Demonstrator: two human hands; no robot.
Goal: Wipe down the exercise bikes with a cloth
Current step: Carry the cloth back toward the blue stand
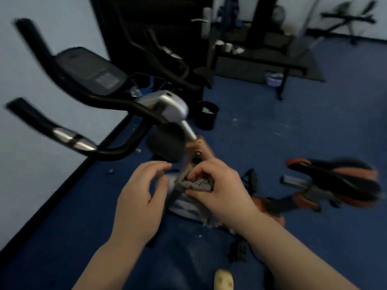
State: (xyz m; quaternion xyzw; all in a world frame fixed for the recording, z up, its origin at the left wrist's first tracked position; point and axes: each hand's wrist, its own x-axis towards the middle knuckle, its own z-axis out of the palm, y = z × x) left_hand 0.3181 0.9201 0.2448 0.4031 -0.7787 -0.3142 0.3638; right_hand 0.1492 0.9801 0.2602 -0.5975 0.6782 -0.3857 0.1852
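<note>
An exercise bike stands in front of me, with black handlebars (69,135) and a console (90,70) at the left. Its silver post (188,130) runs down to an orange frame. The black and orange saddle (335,176) is at the right. My right hand (219,185) is shut on a bunched grey cloth (196,183), held over the frame below the post. A strip of the cloth hangs down. My left hand (142,195) hovers just left of the cloth, fingers curled and apart, holding nothing.
A second bike's handlebars (167,59) stand behind, by a dark doorway. A black bin (206,116) sits on the blue carpet. A bench (261,63) with a small tub (274,79) is further back. The white wall (25,164) runs along the left.
</note>
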